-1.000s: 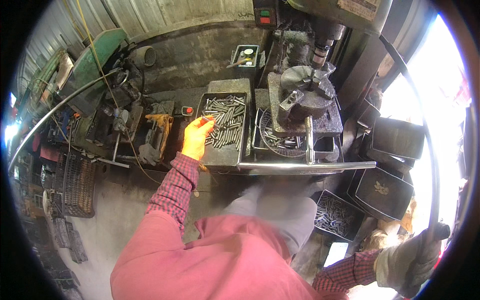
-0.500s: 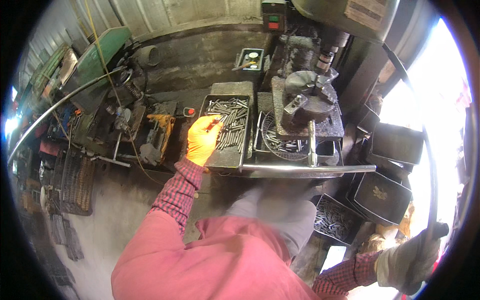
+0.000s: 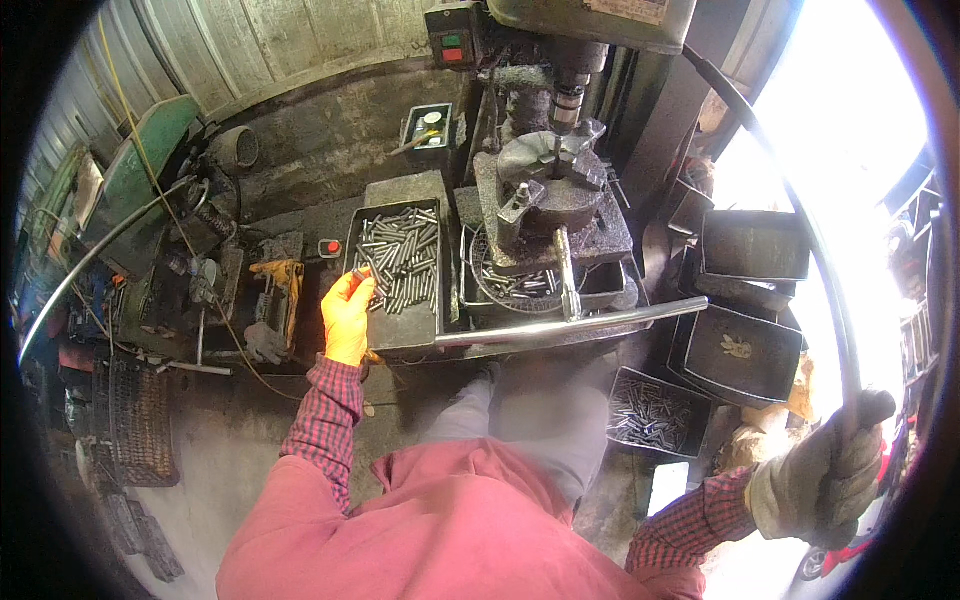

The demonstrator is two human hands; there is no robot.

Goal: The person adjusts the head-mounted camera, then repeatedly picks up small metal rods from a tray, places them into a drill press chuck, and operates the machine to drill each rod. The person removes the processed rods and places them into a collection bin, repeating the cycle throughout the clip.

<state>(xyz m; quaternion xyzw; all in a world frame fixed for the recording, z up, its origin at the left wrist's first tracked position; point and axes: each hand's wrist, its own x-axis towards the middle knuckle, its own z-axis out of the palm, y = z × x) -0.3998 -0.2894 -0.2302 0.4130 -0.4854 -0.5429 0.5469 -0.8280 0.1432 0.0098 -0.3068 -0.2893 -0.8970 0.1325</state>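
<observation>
My left hand, in an orange glove, is at the near left corner of a metal tray full of short steel pins. Its fingertips pinch one pin just above the tray's left rim. My right hand, in a grey glove, is closed round the end of a long curved lever at the lower right. The lever arcs up to the drill press head. Under the drill chuck sits a round work holder on the press table.
A horizontal steel bar runs along the front of the press. Black bins stand to the right, and a box of pins lies on the floor. A yellow power tool and cables lie left of the tray. Corrugated wall behind.
My left hand has drawn back from the middle of the pin tray to its near left corner, with a pin at its fingertips. My right hand stays on the lever.
</observation>
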